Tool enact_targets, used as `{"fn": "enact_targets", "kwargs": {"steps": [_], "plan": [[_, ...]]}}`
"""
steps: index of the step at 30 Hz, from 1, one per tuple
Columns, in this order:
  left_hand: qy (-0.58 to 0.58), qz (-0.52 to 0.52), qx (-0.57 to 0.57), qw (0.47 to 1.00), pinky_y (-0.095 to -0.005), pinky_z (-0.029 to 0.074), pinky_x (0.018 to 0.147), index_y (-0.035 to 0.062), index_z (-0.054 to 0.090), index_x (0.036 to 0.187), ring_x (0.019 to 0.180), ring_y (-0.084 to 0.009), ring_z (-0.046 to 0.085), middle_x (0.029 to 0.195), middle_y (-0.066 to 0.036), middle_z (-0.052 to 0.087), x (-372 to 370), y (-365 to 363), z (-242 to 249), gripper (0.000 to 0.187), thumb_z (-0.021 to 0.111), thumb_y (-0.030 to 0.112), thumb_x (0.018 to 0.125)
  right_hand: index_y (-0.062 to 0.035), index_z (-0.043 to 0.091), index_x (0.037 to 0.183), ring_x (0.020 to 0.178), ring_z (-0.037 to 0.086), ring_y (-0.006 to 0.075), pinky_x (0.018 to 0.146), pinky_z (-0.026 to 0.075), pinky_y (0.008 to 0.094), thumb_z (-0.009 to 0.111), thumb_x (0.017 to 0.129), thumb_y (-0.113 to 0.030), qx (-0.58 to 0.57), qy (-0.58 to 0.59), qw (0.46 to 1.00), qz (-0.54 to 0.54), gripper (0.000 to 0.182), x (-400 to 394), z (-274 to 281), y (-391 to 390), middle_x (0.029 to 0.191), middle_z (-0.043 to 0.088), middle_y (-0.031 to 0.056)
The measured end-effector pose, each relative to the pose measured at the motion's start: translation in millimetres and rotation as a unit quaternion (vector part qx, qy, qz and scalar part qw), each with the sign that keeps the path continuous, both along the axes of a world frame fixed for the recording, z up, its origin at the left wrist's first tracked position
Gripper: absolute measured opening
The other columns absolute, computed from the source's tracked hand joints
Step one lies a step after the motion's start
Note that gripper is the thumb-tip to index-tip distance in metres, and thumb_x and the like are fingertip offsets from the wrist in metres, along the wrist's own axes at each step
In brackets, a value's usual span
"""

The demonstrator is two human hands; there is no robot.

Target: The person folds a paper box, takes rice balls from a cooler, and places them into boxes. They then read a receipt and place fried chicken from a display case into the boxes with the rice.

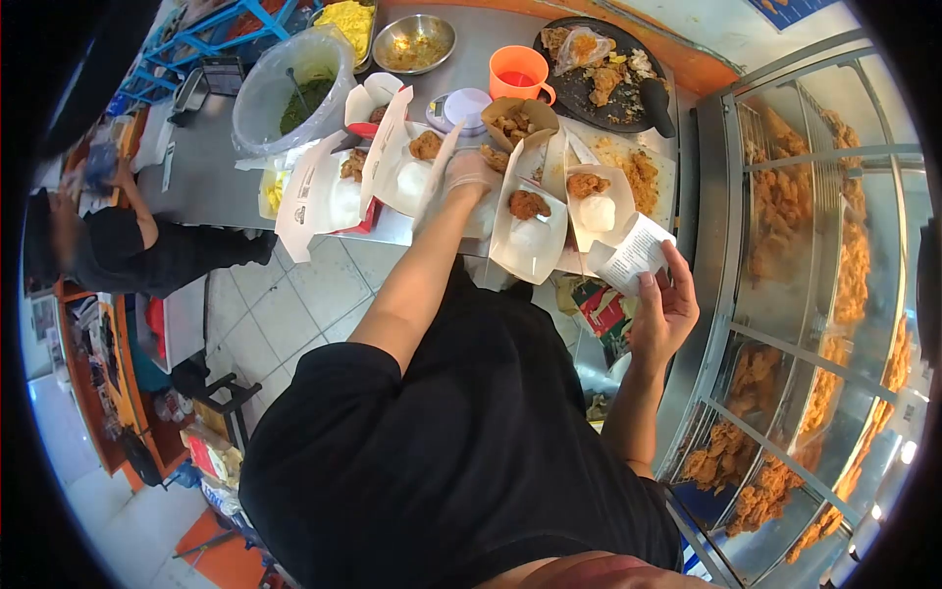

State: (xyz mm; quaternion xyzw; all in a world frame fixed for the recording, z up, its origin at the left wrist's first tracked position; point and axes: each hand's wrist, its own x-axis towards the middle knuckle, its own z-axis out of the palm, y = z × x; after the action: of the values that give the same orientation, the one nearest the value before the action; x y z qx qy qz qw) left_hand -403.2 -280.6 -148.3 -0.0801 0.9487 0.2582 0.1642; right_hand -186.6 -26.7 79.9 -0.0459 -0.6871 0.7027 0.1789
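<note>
My left hand (469,174), in a clear plastic glove, reaches over a paper box in the middle of the row. Its fingers are closed at a piece of fried chicken (495,157), partly hidden by glove and box flaps. A printed paper slip (633,255) is pinched in my bare right hand (667,304), beside the rightmost box. That open box (618,231) contains white rice (597,213) and fried chicken (587,186). Left of it, another open box (535,265) has a white mound and chicken (528,204). More boxes with rice and chicken stand to the left.
Behind the boxes are a brown paper tray (520,113), an orange mug (518,74), a metal bowl (414,44) and a black platter (628,110). A lined tub (294,93) holds greens. At right stands a glass cabinet (785,236) of fried chicken. A co-worker (118,240) is at left.
</note>
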Motion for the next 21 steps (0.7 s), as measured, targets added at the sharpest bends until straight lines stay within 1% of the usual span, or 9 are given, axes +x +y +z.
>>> {"fn": "enact_targets", "kwargs": {"steps": [4, 5, 8, 9, 11, 13, 15, 18, 21], "plan": [[-0.003, -0.049, -0.030, 0.998, -0.0437, 0.047, 0.107, 0.0057, 0.078, 0.101, 0.108, -0.0366, 0.069, 0.112, -0.022, 0.072, -5, -7, 29, 0.034, 0.064, 0.030, 0.083, 0.0077, 0.057, 0.137, 0.120, 0.062, 0.0233, 0.103, 0.049, 0.0353, 0.063, 0.093, 0.007, -0.004, -0.011, 1.000, -0.024, 0.044, -1, -3, 5, 0.138, 0.057, 0.0161], [0.025, -0.165, -0.066, 0.984, -0.0397, 0.033, 0.119, 0.0056, 0.078, 0.100, 0.107, -0.0333, 0.069, 0.113, -0.020, 0.073, -8, -16, 38, 0.037, 0.055, 0.032, 0.087, 0.0078, 0.057, 0.137, 0.120, 0.062, 0.0232, 0.103, 0.049, 0.0351, 0.063, 0.093, 0.007, -0.003, -0.010, 1.000, -0.028, 0.044, -1, -3, 7, 0.138, 0.057, 0.0159], [0.091, -0.184, -0.015, 0.979, -0.0369, 0.019, 0.124, 0.0038, 0.078, 0.098, 0.107, -0.0300, 0.069, 0.112, -0.018, 0.074, -3, -24, 88, 0.036, 0.053, 0.028, 0.086, 0.0085, 0.056, 0.137, 0.120, 0.062, 0.0229, 0.102, 0.050, 0.0348, 0.063, 0.093, 0.007, -0.010, 0.001, 0.999, -0.039, 0.045, -5, -4, 9, 0.137, 0.057, 0.0155], [0.091, -0.236, -0.086, 0.964, -0.0374, 0.032, 0.119, 0.0052, 0.078, 0.101, 0.105, -0.0292, 0.070, 0.110, -0.018, 0.074, -15, -26, 73, 0.036, 0.051, 0.026, 0.088, 0.0085, 0.056, 0.137, 0.120, 0.062, 0.0230, 0.102, 0.050, 0.0347, 0.063, 0.093, 0.007, -0.015, -0.002, 0.999, -0.042, 0.045, -7, -1, 8, 0.137, 0.057, 0.0156], [-0.079, -0.180, -0.096, 0.976, -0.0392, 0.042, 0.111, 0.0064, 0.077, 0.105, 0.107, -0.0290, 0.070, 0.110, -0.017, 0.074, -27, -18, 66, 0.037, 0.055, 0.030, 0.089, 0.0087, 0.056, 0.137, 0.120, 0.062, 0.0233, 0.102, 0.050, 0.0348, 0.063, 0.093, 0.007, -0.023, -0.002, 0.999, -0.045, 0.044, -7, 0, 7, 0.137, 0.057, 0.0158], [-0.126, -0.170, -0.114, 0.971, -0.0408, 0.051, 0.101, 0.0072, 0.077, 0.108, 0.108, -0.0297, 0.070, 0.111, -0.018, 0.074, -34, -18, 36, 0.038, 0.059, 0.034, 0.088, 0.0088, 0.056, 0.137, 0.120, 0.062, 0.0239, 0.103, 0.050, 0.0350, 0.063, 0.093, 0.007, -0.029, 0.008, 0.998, -0.046, 0.044, -8, -2, 9, 0.138, 0.057, 0.0162], [-0.056, -0.220, -0.141, 0.964, -0.0423, 0.057, 0.091, 0.0075, 0.077, 0.110, 0.109, -0.0314, 0.070, 0.112, -0.019, 0.074, -34, -23, -28, 0.041, 0.064, 0.039, 0.086, 0.0088, 0.056, 0.137, 0.120, 0.063, 0.0241, 0.103, 0.050, 0.0352, 0.063, 0.094, 0.006, -0.019, 0.015, 0.998, -0.054, 0.044, -4, -4, 13, 0.138, 0.057, 0.0166], [-0.032, -0.190, -0.098, 0.976, -0.0436, 0.057, 0.089, 0.0048, 0.077, 0.110, 0.109, -0.0343, 0.071, 0.113, -0.021, 0.073, -11, -12, 14, 0.041, 0.069, 0.035, 0.083, 0.0084, 0.056, 0.137, 0.119, 0.064, 0.0239, 0.102, 0.051, 0.0355, 0.063, 0.094, 0.005, -0.021, 0.003, 0.997, -0.078, 0.044, 4, -7, 19, 0.138, 0.057, 0.0170], [-0.031, -0.185, -0.121, 0.975, -0.0440, 0.057, 0.089, 0.0054, 0.077, 0.110, 0.106, -0.0343, 0.071, 0.115, -0.021, 0.073, -8, -1, 15, 0.036, 0.067, 0.029, 0.085, 0.0082, 0.056, 0.137, 0.119, 0.064, 0.0236, 0.102, 0.051, 0.0357, 0.064, 0.094, 0.004, -0.025, -0.003, 0.996, -0.083, 0.044, 6, -11, 23, 0.137, 0.058, 0.0171]]}}
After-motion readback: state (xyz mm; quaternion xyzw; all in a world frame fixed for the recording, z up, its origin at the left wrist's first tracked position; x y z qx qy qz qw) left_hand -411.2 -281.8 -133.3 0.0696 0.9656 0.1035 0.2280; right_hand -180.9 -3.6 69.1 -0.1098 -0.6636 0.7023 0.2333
